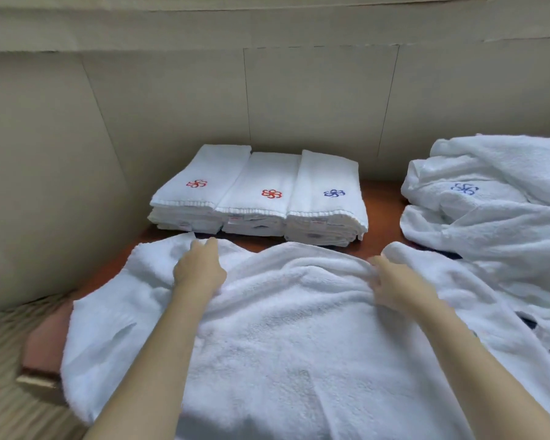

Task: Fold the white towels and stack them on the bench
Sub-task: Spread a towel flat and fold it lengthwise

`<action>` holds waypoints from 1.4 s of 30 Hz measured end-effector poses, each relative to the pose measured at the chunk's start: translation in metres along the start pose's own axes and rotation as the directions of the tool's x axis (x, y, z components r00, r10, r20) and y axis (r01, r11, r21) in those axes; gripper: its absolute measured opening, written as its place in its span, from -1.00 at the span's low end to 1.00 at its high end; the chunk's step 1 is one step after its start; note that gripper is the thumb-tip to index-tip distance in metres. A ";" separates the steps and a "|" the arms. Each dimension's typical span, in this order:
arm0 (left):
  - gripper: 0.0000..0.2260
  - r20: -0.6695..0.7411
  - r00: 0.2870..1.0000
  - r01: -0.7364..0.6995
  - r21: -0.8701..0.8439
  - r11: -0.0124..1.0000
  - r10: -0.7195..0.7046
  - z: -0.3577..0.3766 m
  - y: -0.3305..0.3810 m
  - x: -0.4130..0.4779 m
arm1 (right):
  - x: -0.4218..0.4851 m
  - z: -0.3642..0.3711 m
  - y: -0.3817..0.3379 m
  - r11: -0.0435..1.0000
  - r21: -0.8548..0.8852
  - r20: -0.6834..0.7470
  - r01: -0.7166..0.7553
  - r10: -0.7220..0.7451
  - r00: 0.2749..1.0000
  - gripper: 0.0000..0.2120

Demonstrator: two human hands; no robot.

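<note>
Spreading across the near part of the reddish-brown wooden desk [380, 198], a large white terry towel [277, 354] lay rumpled beneath my forearms, its near edge hanging over the front. My left hand [200, 271] rested on the towel's far left part, fingers fairly straight and reaching towards the far edge; whether they pinched cloth I could not tell. My right hand [394, 287] gripped a raised fold of the same towel near its far edge, fingers curled into the pile. Just right of it lay more loose white terry cloth [477, 300], and beyond that a heap of unfolded white towels with a blue flower emblem [496, 198]. Farther back, against the beige panelled wall [315, 96], stood three stacks of folded white towels [258, 195] side by side, two topped with red flower emblems and one with blue.
</note>
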State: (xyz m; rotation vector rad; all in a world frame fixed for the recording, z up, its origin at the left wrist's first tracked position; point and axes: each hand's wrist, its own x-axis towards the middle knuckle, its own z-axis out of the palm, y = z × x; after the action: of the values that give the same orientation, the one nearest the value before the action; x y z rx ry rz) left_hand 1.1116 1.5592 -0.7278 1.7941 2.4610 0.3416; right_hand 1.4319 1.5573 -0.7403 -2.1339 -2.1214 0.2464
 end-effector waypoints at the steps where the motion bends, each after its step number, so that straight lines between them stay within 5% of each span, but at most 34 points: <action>1: -0.39 -0.002 0.994 -0.108 -0.070 0.992 0.108 0.001 -0.001 0.003 | -0.001 -0.006 0.001 1.000 -0.024 0.065 0.005 -0.003 0.998 -0.67; 4: -0.23 0.135 0.949 -0.247 -0.251 0.936 0.286 0.004 -0.003 0.006 | -0.005 -0.014 -0.002 0.997 -0.074 0.113 -0.028 0.036 0.993 -0.83; 11: -0.34 0.281 0.960 0.062 -0.237 0.969 0.008 -0.008 -0.010 0.015 | -0.015 -0.012 -0.009 0.984 0.072 -0.220 -0.163 0.175 0.960 -0.86; 16: -0.49 0.195 0.976 0.150 -0.291 0.945 -0.095 -0.004 -0.015 0.021 | -0.011 0.001 -0.004 0.962 0.270 -0.380 -0.031 0.136 0.915 -0.80; 20: -0.83 -0.218 0.973 -0.024 -0.414 0.910 -0.074 -0.001 -0.025 0.023 | -0.004 0.006 -0.002 0.922 0.379 -0.387 0.078 0.081 0.918 -0.68; 22: -0.83 -0.321 0.946 -0.124 -0.494 0.861 -0.048 -0.007 -0.032 0.027 | -0.002 0.004 -0.004 0.903 0.406 -0.450 0.140 0.065 0.891 -0.60; 25: -0.85 -0.317 0.947 -0.114 -0.483 0.868 -0.052 -0.009 -0.052 0.028 | -0.003 0.002 -0.005 0.913 0.388 -0.471 0.127 0.079 0.879 -0.55; 30: -0.89 -0.245 0.960 0.082 -0.210 0.974 -0.134 0.008 -0.072 0.007 | -0.012 0.014 0.001 0.971 0.204 -0.348 -0.127 0.193 0.917 -0.71; 34: -0.90 -0.249 0.949 0.127 -0.255 0.959 -0.192 0.007 -0.067 0.003 | -0.019 0.016 -0.006 0.990 0.143 -0.636 -0.012 0.101 0.765 -0.75; 36: -0.68 -0.243 0.943 0.170 -0.236 0.957 -0.228 0.006 -0.064 0.003 | -0.024 0.016 -0.011 0.975 0.212 -0.720 0.061 0.114 0.685 -0.80; 42: -0.54 -0.275 0.950 -0.061 -0.630 0.774 -0.149 0.012 -0.056 0.001 | -0.028 0.011 -0.014 0.868 0.495 -0.517 -0.039 0.331 0.790 -0.75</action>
State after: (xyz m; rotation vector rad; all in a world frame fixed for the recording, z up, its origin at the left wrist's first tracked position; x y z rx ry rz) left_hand 1.0614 1.5455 -0.7522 1.4532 2.1402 1.3614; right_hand 1.4162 1.5293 -0.7478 -1.8150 -1.3297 0.0729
